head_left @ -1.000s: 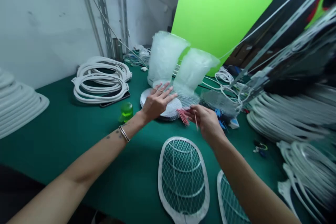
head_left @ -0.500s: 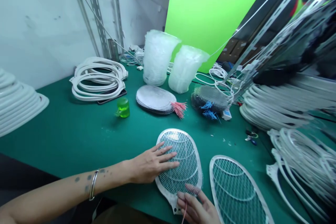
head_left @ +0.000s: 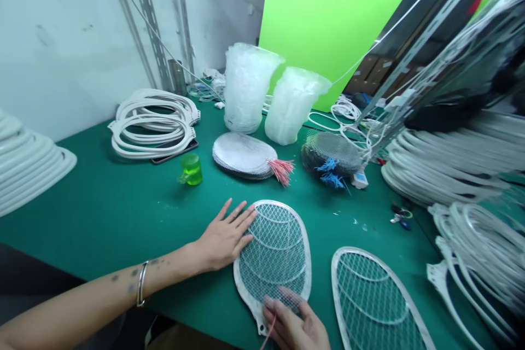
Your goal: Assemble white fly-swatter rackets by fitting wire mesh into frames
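Observation:
In front of me a white oval mosquito-swatter frame lies flat, with curved ribs and a lattice inside. A metal mesh sheet covers its opening. My left hand is open, fingers spread, fingertips touching the frame's upper left rim. At the lower end, my right hand pinches the edge of the mesh; some fingertips show through it, beneath the sheet. A thin pink wire hangs from that hand. To the right lies a second frame with a lattice and curved ribs.
Behind stand a mesh stack with pink wires, a dark mesh stack with blue wires, a green bottle and two plastic-wrapped stacks. White rings lie left; piled frames and keys lie right.
My left hand has slid left and up, off the mesh to the frame's rim. My right hand and the near frame have shifted slightly left. The view has moved a little.

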A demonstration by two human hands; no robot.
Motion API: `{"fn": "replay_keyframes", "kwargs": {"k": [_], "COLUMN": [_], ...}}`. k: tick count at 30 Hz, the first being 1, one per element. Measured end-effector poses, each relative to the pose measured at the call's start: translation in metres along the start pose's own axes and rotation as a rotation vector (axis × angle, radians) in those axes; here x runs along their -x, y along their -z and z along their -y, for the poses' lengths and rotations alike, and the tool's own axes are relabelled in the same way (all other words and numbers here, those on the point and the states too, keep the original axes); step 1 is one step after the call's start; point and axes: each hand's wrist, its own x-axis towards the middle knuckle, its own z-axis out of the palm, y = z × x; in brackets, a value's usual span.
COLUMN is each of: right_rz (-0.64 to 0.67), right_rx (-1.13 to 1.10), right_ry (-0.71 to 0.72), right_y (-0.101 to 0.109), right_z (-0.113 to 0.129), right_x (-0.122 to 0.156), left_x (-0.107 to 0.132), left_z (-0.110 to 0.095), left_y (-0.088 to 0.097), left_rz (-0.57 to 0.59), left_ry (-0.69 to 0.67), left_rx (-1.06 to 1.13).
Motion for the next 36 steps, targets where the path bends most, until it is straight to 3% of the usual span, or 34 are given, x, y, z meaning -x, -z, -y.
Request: {"fn": "replay_keyframes", "kwargs": {"k": [4, 8, 14, 19, 24, 30, 33, 36], "right_rz": [0.030, 0.024, 0.026, 0.040, 0.120, 0.150, 0.186, 0.238], "right_rx": [-0.055, -0.076, -0.091, -0.100, -0.077, -0.085, -0.027, 0.188], "right_ry": [-0.014, -0.066, -0.071, -0.092, -0.129, -0.049, -0.050, -0.074], "right_y": [-0.023, -0.026, -0.024, -0.025, -0.020, -0.019, -0.007, 0.015], "right_z": [-0.006, -0.006, -0.008, -0.006, -0.001, -0.003, -0.002, 0.005], "right_x": [0.002, 0.001, -0.001, -0.001, -0.002, 0.005, 0.019, 0.033], "left_x": [-0.007, -0.018, -0.036, -0.039, -0.042, -0.042, -0.040, -0.039], "left_z": [0.020, 0.006, -0.029, -0.031, -0.038, -0.039, -0.040, -0.039], "left_y": [0.018, 0.032, 0.011, -0.004, -0.008, -0.006, -0.002, -0.001], "left_rz": [0.037, 0.029, 0.105, 0.102, 0.108, 0.110, 0.125, 0.128], "left_ry": [-0.016, -0.018, 0.007, 0.038, 0.006, 0.007, 0.025, 0.027], "left_rx": [-0.040, 0.009, 0.155, 0.163, 0.161, 0.132, 0.099, 0.072]}}
